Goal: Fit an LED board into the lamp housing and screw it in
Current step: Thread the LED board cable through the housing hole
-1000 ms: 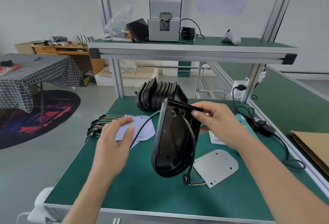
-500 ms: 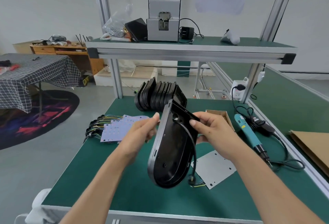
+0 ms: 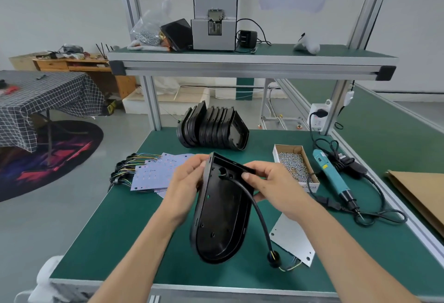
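A black lamp housing (image 3: 219, 221) is held tilted above the green bench, its hollow side facing me. My left hand (image 3: 185, 187) grips its upper left edge. My right hand (image 3: 271, 183) holds its top right corner. A black cable (image 3: 254, 209) runs from a hole in the housing down to a grommet with loose coloured wires near the bench. A grey LED board (image 3: 292, 240) lies flat on the bench under my right forearm, its plain side up. More LED boards (image 3: 156, 170) with wire tails lie in a pile behind my left hand.
A stack of black housings (image 3: 213, 129) stands at the back of the bench. A cardboard box of screws (image 3: 294, 163) and a teal electric screwdriver (image 3: 332, 175) with its cord lie at the right. A shelf (image 3: 249, 62) overhead carries a screw feeder.
My left hand came in from the board pile and took the housing's upper left edge. The housing has swung so its hollow side shows more, and the view dipped lower.
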### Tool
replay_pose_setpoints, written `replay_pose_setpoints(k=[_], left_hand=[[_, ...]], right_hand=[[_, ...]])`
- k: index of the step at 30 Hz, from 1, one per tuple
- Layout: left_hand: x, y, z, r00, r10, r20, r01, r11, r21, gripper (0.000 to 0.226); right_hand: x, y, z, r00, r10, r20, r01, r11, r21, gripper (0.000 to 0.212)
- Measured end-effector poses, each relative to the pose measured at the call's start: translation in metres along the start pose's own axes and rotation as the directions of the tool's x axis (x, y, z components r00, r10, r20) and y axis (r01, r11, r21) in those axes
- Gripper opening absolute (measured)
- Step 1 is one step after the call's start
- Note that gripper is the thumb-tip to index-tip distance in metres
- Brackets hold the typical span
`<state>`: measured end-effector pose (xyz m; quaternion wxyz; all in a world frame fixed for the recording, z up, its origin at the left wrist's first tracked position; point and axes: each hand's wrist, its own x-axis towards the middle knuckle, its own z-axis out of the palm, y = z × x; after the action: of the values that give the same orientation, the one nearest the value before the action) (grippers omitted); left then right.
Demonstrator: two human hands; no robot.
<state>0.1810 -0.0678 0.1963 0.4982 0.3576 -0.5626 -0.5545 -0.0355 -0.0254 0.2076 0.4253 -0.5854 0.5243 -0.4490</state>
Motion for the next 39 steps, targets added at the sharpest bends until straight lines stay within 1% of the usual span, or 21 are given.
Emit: replay_pose_setpoints(k=[2,3,5,6,7,10,13,14,15,17,19,21,23,25,28,30,32,33,35,36,39], left_hand=[[-0.002,-0.004,-0.001,0.993,-0.079,0.091,0.085,0.995,-0.056,0.068],[-0.003,-0.008,-0.004,0.977,-0.138,0.163,0.155,0.983,-0.1,0.082],[-0.005,-0.009,-0.008,0.929,-0.181,0.321,0.245,0.955,-0.169,0.084],[-0.006,-0.009,-0.009,0.912,-0.189,0.365,0.265,0.949,-0.17,0.081],[-0.006,-0.008,-0.009,0.909,-0.198,0.367,0.266,0.953,-0.144,0.081],[-0.007,-0.01,-0.008,0.926,-0.164,0.341,0.196,0.979,-0.06,0.088],[-0.01,-0.006,-0.004,0.946,-0.065,0.316,0.042,0.996,0.077,0.087],[-0.011,-0.006,-0.003,0.956,-0.039,0.292,0.016,0.997,0.08,0.084],[-0.011,-0.005,-0.001,0.966,-0.066,0.251,0.056,0.997,0.044,0.084],[-0.008,-0.007,-0.002,0.964,-0.193,0.185,0.217,0.969,-0.119,0.083],[-0.003,-0.007,-0.007,0.956,-0.258,0.141,0.285,0.933,-0.222,0.074],[0.002,-0.003,-0.014,0.963,-0.25,0.102,0.268,0.932,-0.245,0.07],[0.006,0.005,-0.017,0.971,-0.233,0.055,0.239,0.937,-0.255,0.074],[0.009,0.009,-0.019,0.974,-0.225,0.032,0.224,0.93,-0.29,0.079],[0.011,0.01,-0.02,0.976,-0.216,0.038,0.217,0.919,-0.329,0.078],[0.01,0.011,-0.021,0.974,-0.221,0.037,0.221,0.915,-0.339,0.085],[0.007,0.015,-0.022,0.972,-0.23,0.037,0.229,0.913,-0.338,0.092],[0.006,0.016,-0.022,0.972,-0.231,0.032,0.228,0.914,-0.335,0.092],[0.005,0.018,-0.024,0.975,-0.222,0.02,0.217,0.924,-0.316,0.086],[0.003,0.019,-0.025,0.976,-0.215,0.013,0.209,0.932,-0.297,0.083],[0.0,0.025,-0.027,0.979,-0.2,-0.047,0.186,0.959,-0.213,0.087]], right_hand=[[0.001,-0.002,0.001,1.0,-0.006,0.003,0.006,1.0,0.028,0.024],[0.001,-0.002,0.002,1.0,-0.008,0.001,0.008,0.999,0.044,0.025],[0.0,-0.002,0.005,1.0,-0.005,-0.003,0.005,0.999,0.054,0.027],[0.0,-0.001,0.006,1.0,0.0,-0.007,0.001,0.999,0.051,0.027],[-0.001,0.001,0.008,1.0,0.002,-0.016,-0.001,0.999,0.034,0.026],[-0.005,0.009,0.01,0.994,0.023,-0.104,-0.025,0.999,-0.02,0.018],[-0.009,0.017,0.012,0.98,0.064,-0.187,-0.06,0.998,0.027,0.011],[-0.011,0.017,0.014,0.976,0.079,-0.203,-0.069,0.996,0.055,0.011],[-0.014,0.017,0.014,0.973,0.093,-0.213,-0.078,0.994,0.079,0.01],[-0.028,0.015,0.013,0.971,0.105,-0.217,-0.084,0.991,0.104,0.009],[-0.051,0.017,0.004,0.976,0.069,-0.208,-0.07,0.998,0.003,0.012],[-0.079,0.021,-0.003,0.986,0.06,-0.157,-0.085,0.984,-0.155,0.019],[-0.1,0.027,-0.004,0.989,0.091,-0.116,-0.123,0.944,-0.307,0.027],[-0.109,0.037,0.004,0.991,0.099,-0.088,-0.127,0.9,-0.418,0.023],[-0.108,0.049,0.023,0.995,0.072,-0.072,-0.098,0.872,-0.48,0.04],[-0.102,0.057,0.035,0.993,0.024,-0.12,-0.079,0.874,-0.48,0.045],[-0.094,0.063,0.043,0.981,-0.064,-0.184,-0.046,0.842,-0.538,0.042],[-0.089,0.065,0.046,0.975,-0.102,-0.196,-0.027,0.824,-0.565,0.036],[-0.083,0.067,0.05,0.973,-0.123,-0.196,-0.003,0.839,-0.544,0.022],[-0.082,0.068,0.051,0.973,-0.113,-0.202,-0.004,0.865,-0.502,0.022],[-0.08,0.069,0.049,0.958,-0.061,-0.279,-0.022,0.959,-0.284,0.023]])
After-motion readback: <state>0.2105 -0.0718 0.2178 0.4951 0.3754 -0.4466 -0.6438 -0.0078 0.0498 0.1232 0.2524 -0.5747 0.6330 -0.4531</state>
